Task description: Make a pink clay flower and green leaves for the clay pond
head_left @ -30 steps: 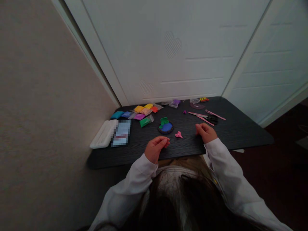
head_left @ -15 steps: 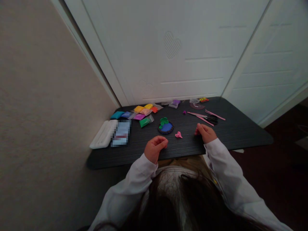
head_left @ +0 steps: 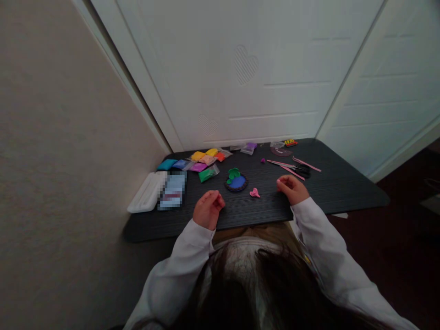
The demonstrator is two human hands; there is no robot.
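Note:
My left hand (head_left: 207, 209) rests near the front edge of the dark table (head_left: 343, 192), fingers curled into a loose fist with nothing visible in it. My right hand (head_left: 290, 189) lies on the table with its fingers curled; a small pink bit shows at the fingertips. Between my hands lies a small pink clay piece (head_left: 255, 193). Just beyond it sits a round dark clay base with a blue middle and green leaves (head_left: 236, 180).
Several coloured clay packets (head_left: 199, 163) lie at the back left. A white tray (head_left: 146, 192) and a blurred card (head_left: 173, 190) sit at the left edge. Pink tools and black scissors (head_left: 295, 167) lie at the back right. White panelled doors (head_left: 247, 68) stand behind the table.
My left hand has slid left along the table's front edge and curled tighter. My right hand has stayed almost in place.

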